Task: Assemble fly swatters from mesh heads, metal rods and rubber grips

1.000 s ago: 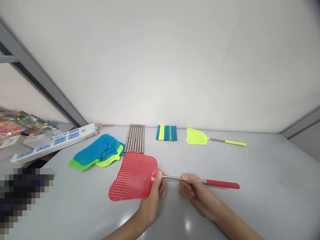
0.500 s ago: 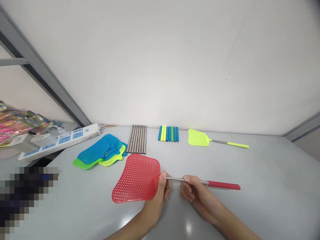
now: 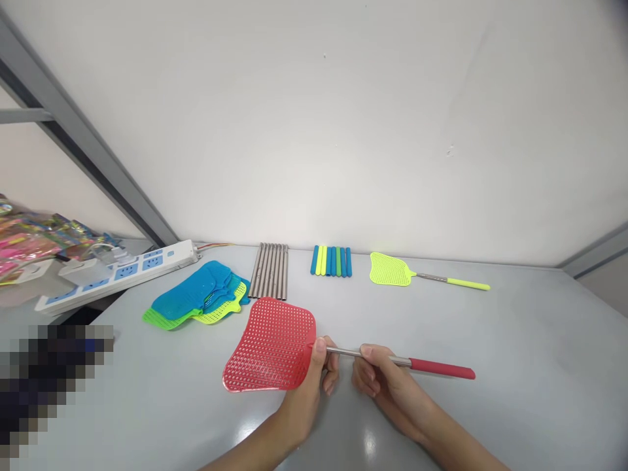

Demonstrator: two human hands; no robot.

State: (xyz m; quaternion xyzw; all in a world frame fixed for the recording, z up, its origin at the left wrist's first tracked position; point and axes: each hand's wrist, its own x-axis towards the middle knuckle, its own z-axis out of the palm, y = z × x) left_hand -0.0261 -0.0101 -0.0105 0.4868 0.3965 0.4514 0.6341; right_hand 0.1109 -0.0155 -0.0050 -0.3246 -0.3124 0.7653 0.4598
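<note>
A red fly swatter (image 3: 275, 347) is held level above the table, its perforated head to the left and its red grip sleeve (image 3: 441, 368) to the right. My left hand (image 3: 314, 376) pinches it where the head meets the metal rod, thumb on top. Around the rod's middle the fingers of my right hand (image 3: 380, 373) are closed, just left of the sleeve. Bare metal shows between the two hands. Behind them lies a yellow fly swatter (image 3: 391, 269) with a metal rod and yellow grip.
Several metal rods (image 3: 269, 271) lie side by side near the wall, left of a row of blue, yellow and green grip sleeves (image 3: 331, 261). Loose swatter heads (image 3: 186, 291) are piled at left. Beyond them are a power strip (image 3: 167, 259) and colourful plastic packages (image 3: 34, 235).
The red swatter has turned slightly: its head's lower left corner shifted up and right, and its grip end dipped a little. Both hands keep their hold.
</note>
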